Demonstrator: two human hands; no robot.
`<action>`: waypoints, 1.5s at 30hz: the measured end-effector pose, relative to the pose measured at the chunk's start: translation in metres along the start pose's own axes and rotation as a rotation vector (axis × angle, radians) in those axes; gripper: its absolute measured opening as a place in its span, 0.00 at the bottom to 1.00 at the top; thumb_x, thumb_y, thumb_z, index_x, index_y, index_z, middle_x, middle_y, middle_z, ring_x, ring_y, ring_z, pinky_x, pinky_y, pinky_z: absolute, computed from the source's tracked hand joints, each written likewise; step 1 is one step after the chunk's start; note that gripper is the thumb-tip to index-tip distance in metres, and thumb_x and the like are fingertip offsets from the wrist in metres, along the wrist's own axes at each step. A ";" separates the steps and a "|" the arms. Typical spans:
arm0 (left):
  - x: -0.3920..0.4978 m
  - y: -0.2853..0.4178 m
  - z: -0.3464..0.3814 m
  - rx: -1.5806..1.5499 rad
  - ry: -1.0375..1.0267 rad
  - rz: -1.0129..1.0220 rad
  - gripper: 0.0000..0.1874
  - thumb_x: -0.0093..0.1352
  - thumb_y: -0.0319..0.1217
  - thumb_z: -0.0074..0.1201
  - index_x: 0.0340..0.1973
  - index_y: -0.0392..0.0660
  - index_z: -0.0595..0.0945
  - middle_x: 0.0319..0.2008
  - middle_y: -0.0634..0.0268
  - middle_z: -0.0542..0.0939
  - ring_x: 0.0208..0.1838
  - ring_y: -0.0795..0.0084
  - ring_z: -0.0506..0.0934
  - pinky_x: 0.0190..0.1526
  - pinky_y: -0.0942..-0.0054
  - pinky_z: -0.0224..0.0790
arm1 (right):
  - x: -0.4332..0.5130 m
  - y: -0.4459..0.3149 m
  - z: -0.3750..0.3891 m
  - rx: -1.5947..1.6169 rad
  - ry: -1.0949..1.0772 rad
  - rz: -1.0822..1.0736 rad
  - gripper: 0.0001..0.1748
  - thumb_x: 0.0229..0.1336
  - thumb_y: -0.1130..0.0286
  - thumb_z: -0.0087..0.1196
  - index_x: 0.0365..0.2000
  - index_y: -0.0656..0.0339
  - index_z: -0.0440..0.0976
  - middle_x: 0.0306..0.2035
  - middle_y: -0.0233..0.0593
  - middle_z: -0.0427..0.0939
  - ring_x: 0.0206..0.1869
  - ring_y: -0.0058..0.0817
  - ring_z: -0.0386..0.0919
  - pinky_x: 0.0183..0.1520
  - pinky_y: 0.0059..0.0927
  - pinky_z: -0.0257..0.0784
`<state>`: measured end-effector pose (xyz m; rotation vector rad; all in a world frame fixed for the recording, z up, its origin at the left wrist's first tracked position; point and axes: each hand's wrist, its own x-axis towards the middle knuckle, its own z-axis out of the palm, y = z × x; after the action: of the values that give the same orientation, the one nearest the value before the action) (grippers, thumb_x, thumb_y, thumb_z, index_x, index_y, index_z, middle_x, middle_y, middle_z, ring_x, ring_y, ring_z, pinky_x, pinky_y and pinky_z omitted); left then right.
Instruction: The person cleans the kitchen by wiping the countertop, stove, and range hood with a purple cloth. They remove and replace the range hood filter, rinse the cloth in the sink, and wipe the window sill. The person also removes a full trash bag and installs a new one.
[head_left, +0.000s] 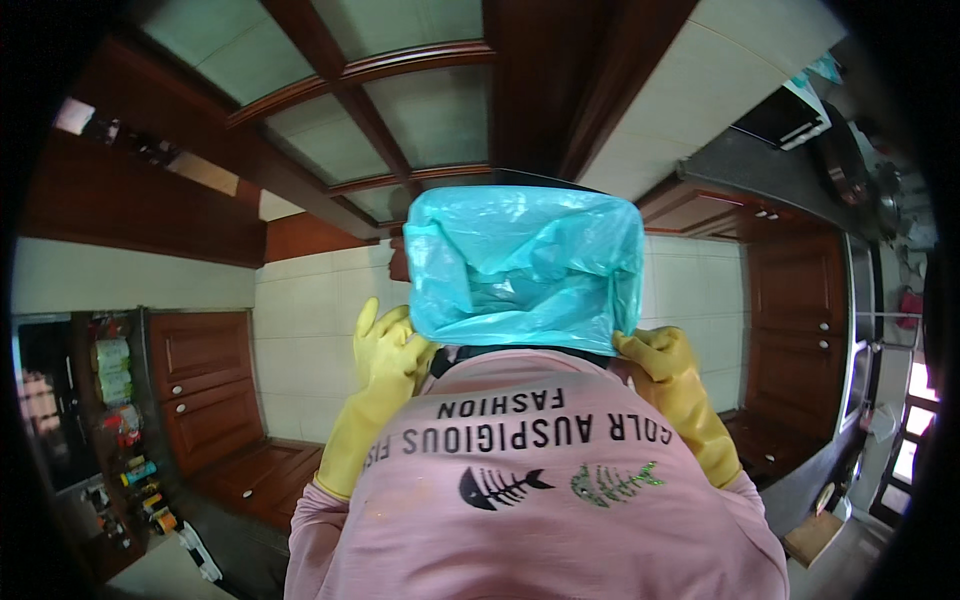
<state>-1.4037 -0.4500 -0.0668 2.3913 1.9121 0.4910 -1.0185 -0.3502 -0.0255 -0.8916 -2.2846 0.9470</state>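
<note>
A turquoise plastic bag (517, 225) lines a rectangular container right in front of my body. The bag is folded outward over the rim, so the container itself is mostly hidden, and its inside shows only creased plastic. In a yellow rubber glove, my right hand (664, 356) pinches the bag's edge at the near right corner. My left hand (386, 345), gloved the same way, is at the near left corner with one finger raised and the others curled by the bag's edge. Whether those curled fingers grip the plastic is hidden.
A wooden door with glass panes (427, 112) stands just beyond the container. Brown cabinets (199, 352) line the left, with more cabinets (795, 300) at right. Pale floor tiles (690, 292) show on both sides. A dark counter (739, 161) holds pans (847, 169).
</note>
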 end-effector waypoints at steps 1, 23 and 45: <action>0.000 0.001 0.003 -0.098 0.075 -0.054 0.10 0.62 0.30 0.68 0.40 0.51 0.88 0.39 0.62 0.87 0.50 0.57 0.83 0.67 0.45 0.67 | -0.001 -0.005 0.001 0.118 0.000 0.129 0.12 0.58 0.86 0.64 0.41 0.63 0.80 0.24 0.42 0.79 0.22 0.35 0.79 0.28 0.30 0.74; 0.073 0.017 -0.040 -0.477 -0.564 -0.967 0.25 0.78 0.51 0.39 0.51 0.47 0.84 0.22 0.64 0.88 0.33 0.64 0.88 0.42 0.67 0.74 | 0.025 -0.013 -0.048 0.574 0.146 1.036 0.30 0.72 0.46 0.56 0.50 0.67 0.80 0.41 0.43 0.86 0.32 0.25 0.83 0.31 0.20 0.71; 0.059 0.033 0.024 -0.312 -0.413 -0.598 0.33 0.78 0.40 0.49 0.78 0.48 0.65 0.30 0.42 0.84 0.35 0.37 0.82 0.39 0.39 0.73 | -0.023 0.033 0.044 0.574 0.208 1.167 0.24 0.77 0.56 0.55 0.53 0.71 0.76 0.38 0.44 0.85 0.36 0.23 0.82 0.41 0.31 0.78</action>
<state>-1.3547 -0.3972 -0.0687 1.4836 2.0251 0.2084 -1.0194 -0.3674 -0.0827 -1.9253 -1.0441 1.7113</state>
